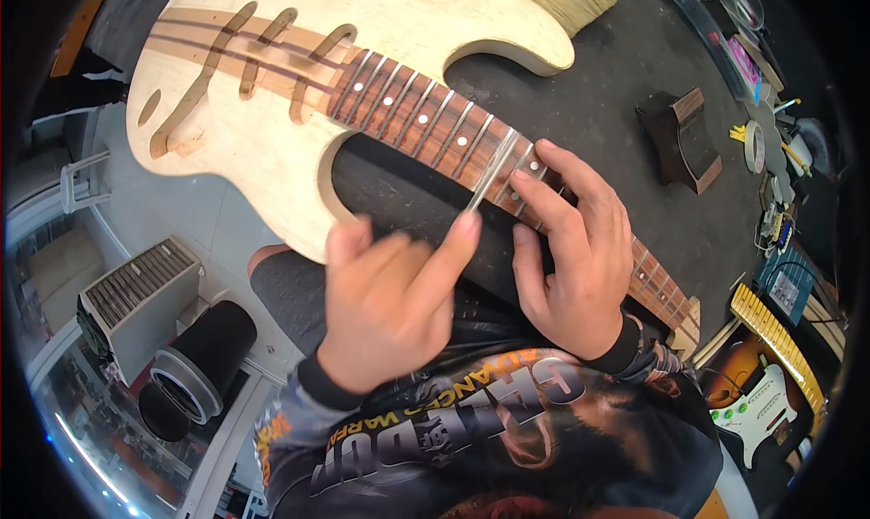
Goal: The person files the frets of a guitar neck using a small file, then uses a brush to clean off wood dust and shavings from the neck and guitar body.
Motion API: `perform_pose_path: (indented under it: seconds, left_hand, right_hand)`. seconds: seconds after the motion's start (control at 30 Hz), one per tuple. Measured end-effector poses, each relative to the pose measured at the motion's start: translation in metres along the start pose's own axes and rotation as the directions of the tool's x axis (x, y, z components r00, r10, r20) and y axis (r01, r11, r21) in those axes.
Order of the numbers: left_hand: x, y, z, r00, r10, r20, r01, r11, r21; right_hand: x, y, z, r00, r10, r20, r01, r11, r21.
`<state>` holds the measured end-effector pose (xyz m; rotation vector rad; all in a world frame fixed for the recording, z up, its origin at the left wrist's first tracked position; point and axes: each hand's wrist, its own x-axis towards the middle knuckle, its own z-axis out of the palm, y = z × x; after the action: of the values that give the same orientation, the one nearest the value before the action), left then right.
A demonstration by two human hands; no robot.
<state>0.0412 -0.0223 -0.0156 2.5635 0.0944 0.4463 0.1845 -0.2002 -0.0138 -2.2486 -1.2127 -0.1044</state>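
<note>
An unfinished pale wooden guitar body point(208, 75) with routed cavities lies at upper left, its dark-red fretboard point(419, 105) running diagonally to lower right. A thin, shiny strip point(494, 166) lies across the fretboard. My left hand point(390, 311), motion-blurred, is below the neck, index fingertip at the strip's lower end, thumb apart. My right hand point(575, 265) is open, fingertips resting on the fretboard just right of the strip, thumb beside the neck's near edge.
A brush point(569, 7) and dark wooden neck rest point(680, 139) lie on the dark bench point(616, 75). Tape point(754, 146) and small tools line the right. A sunburst guitar point(752, 388) is at lower right; a black bin point(208, 347) is at lower left.
</note>
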Motion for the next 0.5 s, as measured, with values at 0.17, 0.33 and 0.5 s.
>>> perform_pose_path:
  seconds: [0.17, 0.33, 0.5]
  left_hand:
    - [-0.010, 0.000, -0.007, 1.000, 0.003, 0.010, -0.003, 0.999, 0.046]
    - [0.007, -0.007, 0.011, 0.998, 0.056, -0.031, -0.054, 0.997, 0.053]
    - [-0.057, 0.008, -0.021, 0.998, -0.023, 0.054, 0.022, 0.999, 0.031]
  right_hand:
    - [0.001, -0.004, 0.001, 1.000, -0.015, 0.012, 0.014, 1.000, 0.023]
    - [0.001, -0.002, 0.003, 1.000, 0.005, -0.005, -0.005, 1.000, 0.016]
    - [0.002, -0.003, 0.002, 1.000, 0.000, -0.003, 0.000, 1.000, 0.006]
